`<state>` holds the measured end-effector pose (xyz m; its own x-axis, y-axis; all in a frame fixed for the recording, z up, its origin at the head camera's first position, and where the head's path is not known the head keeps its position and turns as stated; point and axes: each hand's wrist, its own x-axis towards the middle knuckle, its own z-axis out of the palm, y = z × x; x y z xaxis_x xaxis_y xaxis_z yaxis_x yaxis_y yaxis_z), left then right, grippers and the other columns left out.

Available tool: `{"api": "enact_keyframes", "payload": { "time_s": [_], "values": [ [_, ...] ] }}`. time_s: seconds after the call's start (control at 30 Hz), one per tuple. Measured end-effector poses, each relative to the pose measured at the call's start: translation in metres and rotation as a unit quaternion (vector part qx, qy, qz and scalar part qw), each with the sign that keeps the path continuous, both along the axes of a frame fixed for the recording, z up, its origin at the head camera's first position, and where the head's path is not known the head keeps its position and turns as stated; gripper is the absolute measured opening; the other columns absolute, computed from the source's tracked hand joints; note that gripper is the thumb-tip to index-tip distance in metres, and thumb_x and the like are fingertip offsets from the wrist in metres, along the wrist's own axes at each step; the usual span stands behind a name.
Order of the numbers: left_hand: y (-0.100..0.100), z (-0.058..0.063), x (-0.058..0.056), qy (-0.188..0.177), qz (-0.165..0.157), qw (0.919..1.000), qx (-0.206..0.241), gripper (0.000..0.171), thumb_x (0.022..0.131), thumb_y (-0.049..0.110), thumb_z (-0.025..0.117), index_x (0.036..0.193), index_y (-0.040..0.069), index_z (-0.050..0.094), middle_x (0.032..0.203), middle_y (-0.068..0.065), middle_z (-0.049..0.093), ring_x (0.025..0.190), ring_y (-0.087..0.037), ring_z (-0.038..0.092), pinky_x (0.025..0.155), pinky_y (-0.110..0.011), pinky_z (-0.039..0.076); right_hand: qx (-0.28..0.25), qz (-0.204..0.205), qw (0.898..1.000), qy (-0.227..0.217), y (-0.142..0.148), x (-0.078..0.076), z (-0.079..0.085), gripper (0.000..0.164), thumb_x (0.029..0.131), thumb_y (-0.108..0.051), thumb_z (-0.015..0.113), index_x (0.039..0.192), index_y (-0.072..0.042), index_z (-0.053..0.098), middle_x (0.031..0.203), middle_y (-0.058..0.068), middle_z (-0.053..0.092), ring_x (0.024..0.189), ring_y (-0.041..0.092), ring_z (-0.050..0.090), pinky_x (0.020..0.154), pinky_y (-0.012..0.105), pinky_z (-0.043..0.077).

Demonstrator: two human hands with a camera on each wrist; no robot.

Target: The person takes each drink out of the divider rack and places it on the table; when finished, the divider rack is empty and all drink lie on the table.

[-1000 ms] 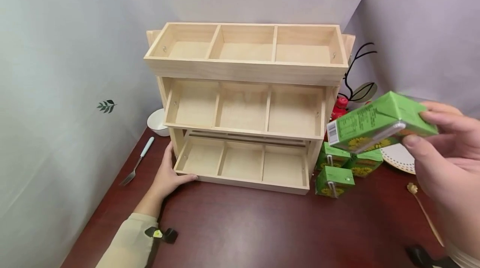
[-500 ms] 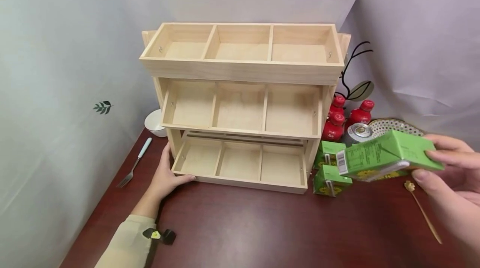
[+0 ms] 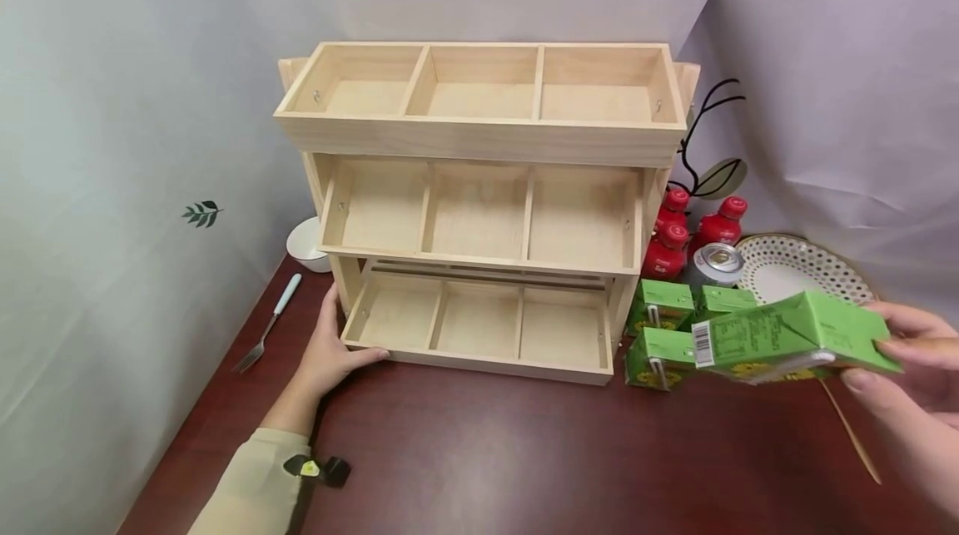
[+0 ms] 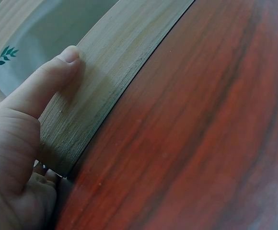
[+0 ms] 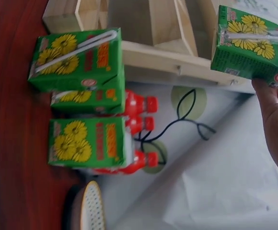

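My right hand [image 3: 917, 377] pinches one end of a green drink carton [image 3: 794, 339] between thumb and fingers. The carton is held sideways above the table, its barcode end pointing left; in the right wrist view its straw and yellow flowers show. Several similar cartons [image 3: 659, 359] stand beside the shelf's right end, partly covered by the held one. A three-tier wooden shelf [image 3: 479, 141], with three compartments per tier, stands in the middle. At its lower left corner my left hand [image 3: 327, 352] grips the bottom tray [image 4: 96, 81], thumb over the front board, other fingers mostly hidden round the side.
Red-capped bottles [image 3: 721, 223] and a silver can [image 3: 717, 263] stand behind the cartons. A dotted plate [image 3: 779, 273] is at the right, above a thin golden-handled utensil [image 3: 850, 435]. On the left are a white bowl [image 3: 305, 245] and a fork [image 3: 273, 319].
My right hand has come down with the carton and shifted slightly right, uncovering the bottles, the can and the plate. The left hand keeps its grip on the shelf corner.
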<state>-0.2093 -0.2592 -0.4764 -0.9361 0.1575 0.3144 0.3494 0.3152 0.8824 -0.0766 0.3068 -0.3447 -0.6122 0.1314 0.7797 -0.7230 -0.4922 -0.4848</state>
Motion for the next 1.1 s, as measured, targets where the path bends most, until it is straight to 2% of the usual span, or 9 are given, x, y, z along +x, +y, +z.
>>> {"api": "enact_keyframes", "payload": {
  "time_s": [0.23,0.33,0.47,0.63,0.7,0.9,1.1],
  "values": [
    [-0.001,0.000,0.000,-0.001,-0.004,1.0000,0.005,0.130,0.056,0.004,0.094,0.155,0.017,0.011,0.150,-0.014,0.029,0.131,-0.035,0.035,0.097,-0.027,0.040,-0.001,-0.001,1.000,-0.009,0.013,0.001,-0.010,0.030,0.075,0.031,0.060,0.098,0.028,0.041,0.125,0.034,0.048,0.117,0.036,0.052,0.091,0.031,0.049],
    [-0.001,0.000,0.001,0.000,-0.004,1.0000,0.004,0.129,0.056,0.004,0.094,0.155,0.016,0.011,0.149,-0.016,0.029,0.130,-0.037,0.036,0.096,-0.027,0.042,0.000,-0.011,1.000,-0.028,0.018,0.003,-0.014,0.030,0.075,0.031,0.059,0.098,0.029,0.040,0.125,0.032,0.050,0.116,0.034,0.053,0.090,0.030,0.049],
    [-0.001,0.000,0.001,0.001,-0.002,1.0000,-0.002,0.129,0.057,0.004,0.094,0.155,0.016,0.011,0.149,-0.017,0.029,0.129,-0.038,0.037,0.095,-0.026,0.042,0.032,-0.025,0.998,-0.054,0.031,0.006,-0.023,0.031,0.076,0.030,0.059,0.099,0.031,0.039,0.124,0.030,0.051,0.117,0.033,0.053,0.087,0.028,0.050],
    [0.000,0.000,0.001,-0.001,-0.003,1.0000,-0.002,0.129,0.057,0.004,0.094,0.155,0.016,0.010,0.149,-0.016,0.028,0.130,-0.037,0.036,0.095,-0.025,0.041,0.059,-0.016,0.997,-0.044,0.039,0.006,-0.028,0.031,0.074,0.032,0.060,0.099,0.033,0.040,0.122,0.033,0.052,0.117,0.035,0.053,0.086,0.029,0.051],
    [0.000,0.000,0.001,-0.001,-0.002,1.0000,-0.002,0.130,0.057,0.004,0.094,0.155,0.016,0.010,0.149,-0.016,0.028,0.130,-0.037,0.036,0.095,-0.024,0.041,0.051,0.005,0.998,-0.030,0.039,0.005,-0.030,0.030,0.073,0.034,0.059,0.097,0.033,0.040,0.121,0.035,0.052,0.117,0.037,0.053,0.087,0.030,0.051],
    [0.000,0.001,0.001,0.003,-0.003,1.0000,-0.002,0.130,0.056,0.004,0.094,0.155,0.016,0.010,0.150,-0.016,0.028,0.130,-0.037,0.036,0.096,-0.024,0.040,0.044,0.030,0.998,-0.024,0.040,0.003,-0.038,0.032,0.071,0.036,0.058,0.095,0.033,0.038,0.121,0.037,0.050,0.118,0.039,0.051,0.089,0.033,0.050],
    [0.001,0.001,0.001,0.003,-0.007,0.9999,0.010,0.130,0.056,0.002,0.094,0.155,0.015,0.012,0.149,-0.018,0.029,0.130,-0.037,0.035,0.097,-0.026,0.040,0.052,0.023,0.998,-0.034,0.040,0.003,-0.047,0.031,0.069,0.038,0.057,0.094,0.034,0.040,0.121,0.038,0.049,0.119,0.040,0.048,0.089,0.034,0.050]
  ]
}}
